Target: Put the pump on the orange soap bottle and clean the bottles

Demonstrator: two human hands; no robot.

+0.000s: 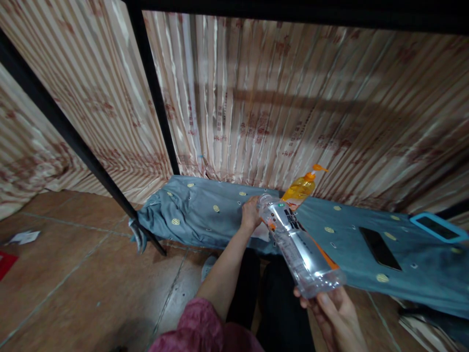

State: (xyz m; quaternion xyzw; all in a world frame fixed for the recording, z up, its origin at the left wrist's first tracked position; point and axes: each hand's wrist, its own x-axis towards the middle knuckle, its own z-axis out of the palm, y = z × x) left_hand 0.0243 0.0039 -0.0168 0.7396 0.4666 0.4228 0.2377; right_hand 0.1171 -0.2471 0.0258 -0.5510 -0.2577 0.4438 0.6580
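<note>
A clear plastic bottle (pixel 298 244) with black lettering and an orange stripe lies slantwise in front of me, its neck pointing up and to the left. My left hand (pixel 251 214) is closed at the neck, with part of its fingers hidden behind the bottle. At the base, my right hand (pixel 335 313) grips the bottle between thumb and fingers. No liquid shows inside it. Just behind the bottle stands an orange pump bottle (pixel 299 189) of yellow liquid. A small white sheet (pixel 261 231) lies below my left hand.
A grey-blue cloth with yellow motifs covers the low bench (pixel 198 210). On its right side are a dark phone (pixel 380 248) and a blue-framed device (pixel 439 228). Black metal posts (pixel 156 93) rise at the left, before a striped curtain (pixel 256 98). Tiled floor (pixel 73 264) lies below.
</note>
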